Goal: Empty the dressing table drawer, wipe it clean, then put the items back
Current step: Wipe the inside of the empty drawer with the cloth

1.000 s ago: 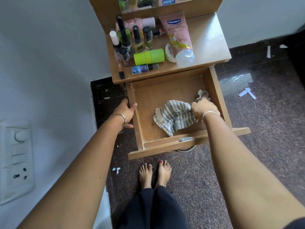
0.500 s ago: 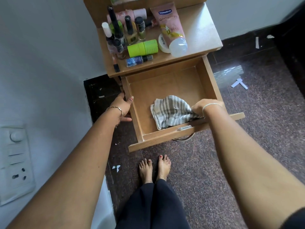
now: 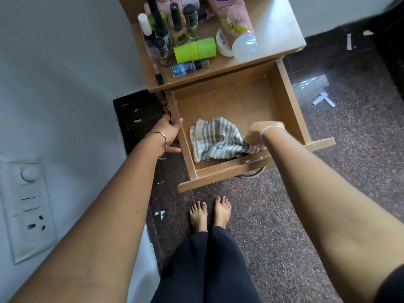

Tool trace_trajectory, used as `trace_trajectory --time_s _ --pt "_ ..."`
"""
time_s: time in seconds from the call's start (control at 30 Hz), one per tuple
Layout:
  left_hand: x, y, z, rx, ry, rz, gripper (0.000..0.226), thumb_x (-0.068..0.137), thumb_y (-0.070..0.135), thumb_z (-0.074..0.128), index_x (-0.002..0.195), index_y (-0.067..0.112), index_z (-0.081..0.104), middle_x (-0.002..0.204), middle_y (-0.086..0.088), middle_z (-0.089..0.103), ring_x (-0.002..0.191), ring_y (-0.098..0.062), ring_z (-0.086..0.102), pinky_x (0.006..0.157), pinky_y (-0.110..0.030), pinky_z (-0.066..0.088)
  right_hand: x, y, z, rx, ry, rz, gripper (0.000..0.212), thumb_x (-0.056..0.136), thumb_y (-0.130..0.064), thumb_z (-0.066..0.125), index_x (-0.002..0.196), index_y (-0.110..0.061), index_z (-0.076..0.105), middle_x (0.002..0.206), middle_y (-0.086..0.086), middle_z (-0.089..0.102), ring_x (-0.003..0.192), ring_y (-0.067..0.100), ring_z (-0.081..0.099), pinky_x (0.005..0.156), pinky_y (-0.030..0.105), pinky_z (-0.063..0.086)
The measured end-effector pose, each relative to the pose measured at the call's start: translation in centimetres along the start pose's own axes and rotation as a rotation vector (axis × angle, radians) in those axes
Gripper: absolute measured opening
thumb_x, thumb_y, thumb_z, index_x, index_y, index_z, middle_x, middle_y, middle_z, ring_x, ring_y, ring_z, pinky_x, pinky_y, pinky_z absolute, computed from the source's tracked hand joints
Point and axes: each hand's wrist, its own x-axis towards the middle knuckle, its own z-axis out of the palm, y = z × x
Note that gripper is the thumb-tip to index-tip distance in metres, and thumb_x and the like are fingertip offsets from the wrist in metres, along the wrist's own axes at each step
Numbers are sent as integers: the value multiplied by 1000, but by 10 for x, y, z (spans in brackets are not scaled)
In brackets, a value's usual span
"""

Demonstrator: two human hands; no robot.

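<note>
Inside, the right hand [image 3: 259, 134] gripped a bunched striped cloth [image 3: 215, 139] on the floor of the open drawer [image 3: 286, 103], near its front. The left hand [image 3: 168, 134] clasped the drawer's left wall (thumb hooked over the rim). Beyond, the dressing table [image 3: 277, 25] held nail polish bottles [image 3: 176, 29], a green container [image 3: 194, 50] and a pink Vaseline tube [image 3: 235, 20].

On the counter [image 3: 281, 29], the pink tube [image 3: 235, 18] carries a blue "Vaseline" badge, "Gluta…" and "10x", while the white round jar [image 3: 221, 45] beside it reads "zudio".
</note>
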Motion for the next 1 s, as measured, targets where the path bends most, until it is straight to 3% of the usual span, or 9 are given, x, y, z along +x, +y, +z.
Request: trace_trajectory --time_s 0.1,0.2,0.37,0.43,0.47,0.53,0.73,0.9,1.0 --pt "1 0 0 1 4 1 47 96 41 47 139 26 35 118 3 42 96 -18 49 51 -34 59 -5 -23 3 -2 -49 -59 44 92 -52 44 117 -21 63 128 -1 62 115 21 59 97 33 42" --pt "0 1 0 -10 -4 5 48 97 39 46 141 24 33 131 -1 43 96 -17 47 49 -33 58 -7 -43 6 11 -68 -128 45 93 -49 42 121 -19 61 129 1 61 114 22 59 98 33 43" --pt "-1 2 -2 -25 -28 2 47 97 38 46 140 24 34 139 -3 41 110 -23 51 53 -36 59 -9 -75 8 37 -152 -260 46 91 -38 43 131 -16 52 130 7 58 115 26 56 104 40 43" --pt "-1 1 -3 -41 -36 5 48 97 37 47 141 24 34 125 0 45 101 -21 53 52 -35 59 -7 -81 9 98 -188 -291 26 95 -24 47 113 -9 57 114 17 59 96 26 53 92 35 46" --pt "-1 1 -3 -49 -38 7 49 97 37 47 141 23 33 117 2 44 94 -18 52 52 -34 59 -6 -83 9 122 -209 -310 16 96 -20 45 91 -8 54 101 17 57 86 25 50 80 32 46" --pt "0 0 -2 -57 -42 12 50 97 37 48 142 23 32 110 4 42 91 -16 50 51 -34 59 -10 -88 13 166 -275 -331 31 98 -19 36 68 -10 39 76 10 51 62 20 46 54 24 44" --pt "3 -3 -3 -64 -38 21 51 96 38 48 142 24 32 112 5 38 98 -17 45 48 -32 58 -10 -92 25 167 -318 -425 24 99 -12 31 87 -3 50 68 7 48 52 17 44 39 19 39" --pt "3 -3 -2 -60 -28 18 50 96 39 48 141 25 34 109 5 39 95 -16 45 46 -31 57 -8 -90 21 166 -358 -418 27 96 -16 30 76 -7 45 65 7 44 48 17 36 42 19 31" --pt "3 -3 -2 -55 -30 18 51 95 40 48 141 24 33 110 5 39 95 -16 47 47 -31 58 -10 -89 22 168 -358 -419 22 97 -15 29 87 -4 45 66 8 43 49 18 37 34 11 28"
